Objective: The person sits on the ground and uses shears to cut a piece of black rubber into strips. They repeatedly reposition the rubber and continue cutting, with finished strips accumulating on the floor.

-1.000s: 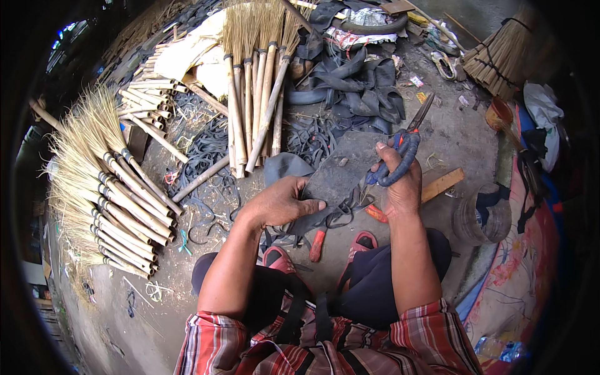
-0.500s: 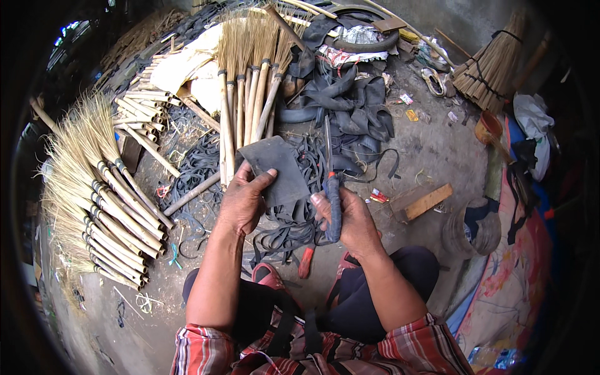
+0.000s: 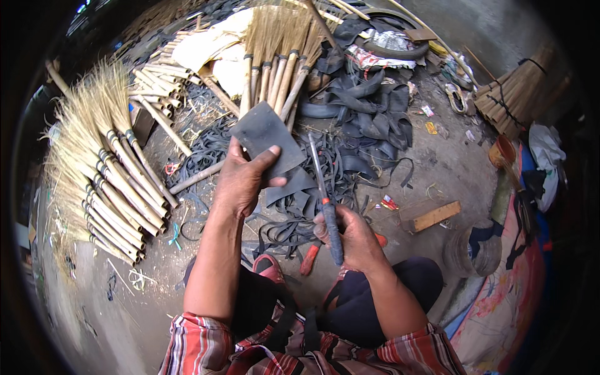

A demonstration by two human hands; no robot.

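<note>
My left hand [image 3: 245,178] grips a flat, roughly square piece of black rubber sheet [image 3: 269,134], thumb on top and fingers beneath. In my right hand [image 3: 351,237] is a knife [image 3: 317,165] with a long narrow metal blade pointing away from me. Its handle is wrapped in black, with a bit of orange-red at the blade end. Blade and sheet are apart. Below the sheet, another black rubber piece [image 3: 294,190] shows above a heap of cut rubber strips [image 3: 284,231]. A red handle [image 3: 309,259] lies on the floor between my feet.
Finished brooms [image 3: 119,194] lie fanned out on the left, with more brooms [image 3: 275,69] at the back. Folded rubber tubing [image 3: 369,109] is piled beyond my hands. A wooden block [image 3: 436,215] and a wire coil [image 3: 472,250] are at right, near a tied stick bundle [image 3: 515,94].
The rubber sheet has moved up and tilted in my left hand, uncovering the piece below. The knife has dropped lower, its blade now leaning left. The whole view has shifted slightly.
</note>
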